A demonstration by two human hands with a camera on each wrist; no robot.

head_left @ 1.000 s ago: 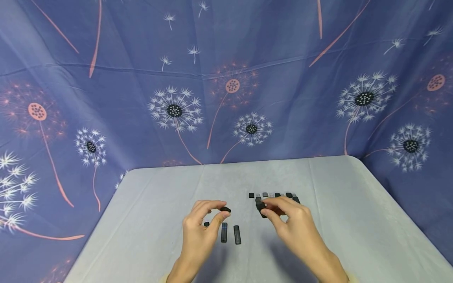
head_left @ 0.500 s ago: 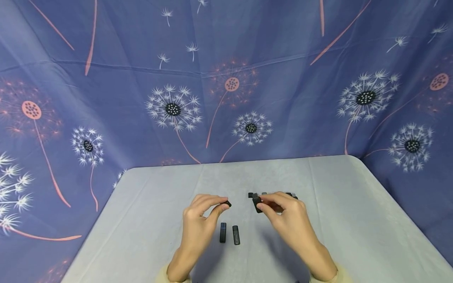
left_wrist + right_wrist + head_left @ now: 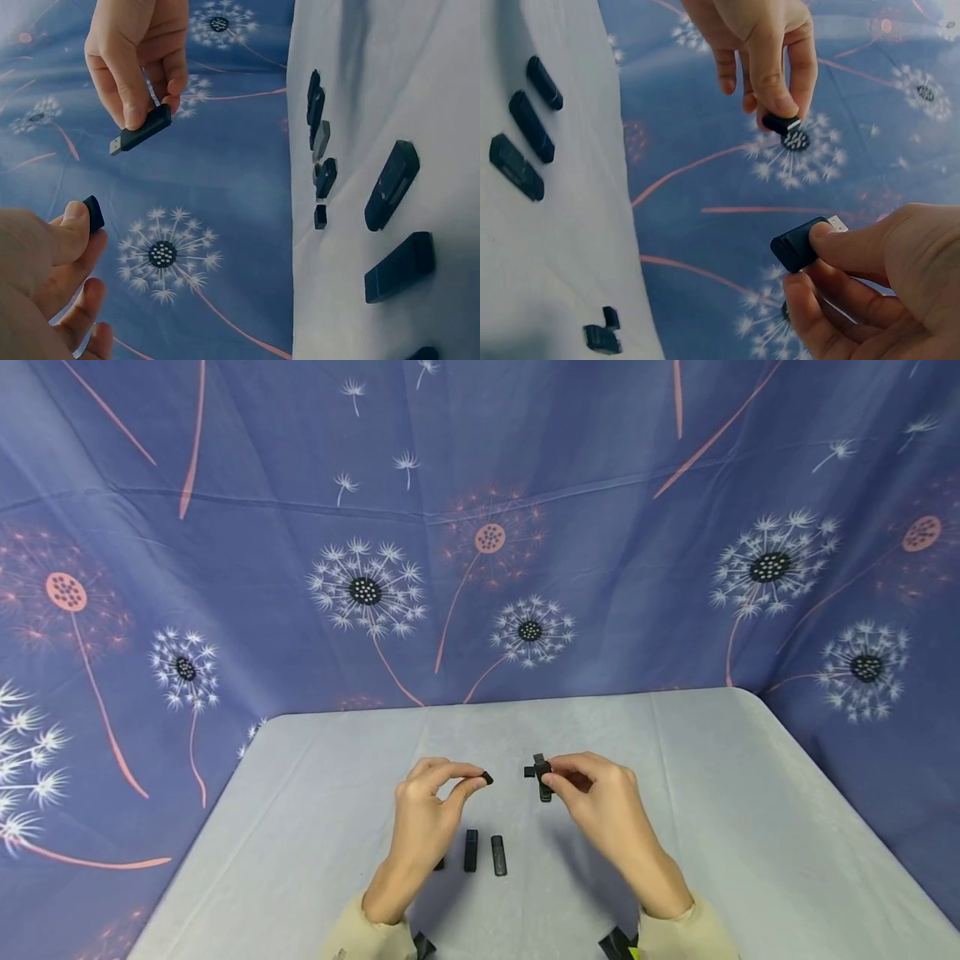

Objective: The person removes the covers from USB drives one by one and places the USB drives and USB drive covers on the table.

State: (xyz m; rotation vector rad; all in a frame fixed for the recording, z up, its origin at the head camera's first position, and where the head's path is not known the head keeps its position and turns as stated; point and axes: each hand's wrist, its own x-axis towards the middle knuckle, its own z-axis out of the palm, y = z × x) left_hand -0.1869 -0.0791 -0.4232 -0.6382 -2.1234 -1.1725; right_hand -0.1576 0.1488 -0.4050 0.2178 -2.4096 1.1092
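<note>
My left hand [image 3: 427,802] pinches a small black USB drive cap [image 3: 487,777] between thumb and fingertips, above the table. Facing it, my right hand [image 3: 607,797] holds a black USB flash drive [image 3: 545,785] between thumb and fingers. The metal plug [image 3: 837,223] of this drive is bare in the right wrist view. A gap separates the cap and the drive; in the left wrist view the cap [image 3: 93,215] sits below and left of the drive [image 3: 146,129]. In the head view my right hand hides most of a row lying behind it.
On the grey-white table [image 3: 315,827], two dark flash drives [image 3: 471,850] [image 3: 498,855] lie between my forearms, a third partly behind my left wrist. Farther back is a row of several drives [image 3: 325,178] and loose caps [image 3: 320,217]. A patterned blue curtain [image 3: 450,568] stands behind.
Both hands have moved up in the head view, away from the body, still holding the cap and the drive. The right hand has also shifted a little left.
</note>
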